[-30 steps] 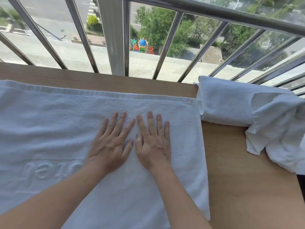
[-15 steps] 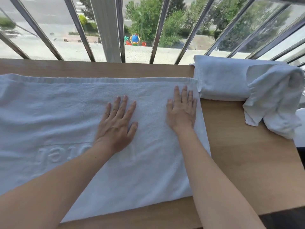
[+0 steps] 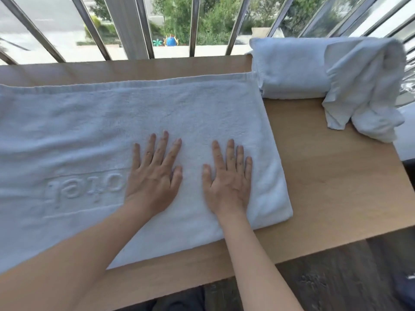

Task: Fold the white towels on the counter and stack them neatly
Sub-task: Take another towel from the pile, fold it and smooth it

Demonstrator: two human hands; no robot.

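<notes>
While my palms press flat, I can make out raised letters woven into the big white towel (image 3: pixel 139 122), sitting inside a raised rectangular frame just left of my left hand (image 3: pixel 155 173). They read upside down to me, something like "otel", and my left hand covers where the word runs on, so I cannot give the whole word.

That towel lies spread on the wooden bench (image 3: pixel 332 187), its long axis running left to right, parallel to the window bars (image 3: pixel 143 28) behind it. Its far hem runs just short of the bench's back edge, its left part runs out of my view, and its right end looks folded and thick, with bare wood beyond it.

My left hand rests palm down with fingers spread and pointing away from me, tilted slightly right. My right hand (image 3: pixel 229 176) lies beside it, apart from it, near the towel's right end, fingers straight and closer together. Neither hand grips anything; both are laid out flat on the cloth, forearms reaching in from the near edge.

At the back right corner a folded towel (image 3: pixel 292 70) lies just beside the big towel's far right corner, and a crumpled towel (image 3: pixel 363 90) drapes over its right end.
</notes>
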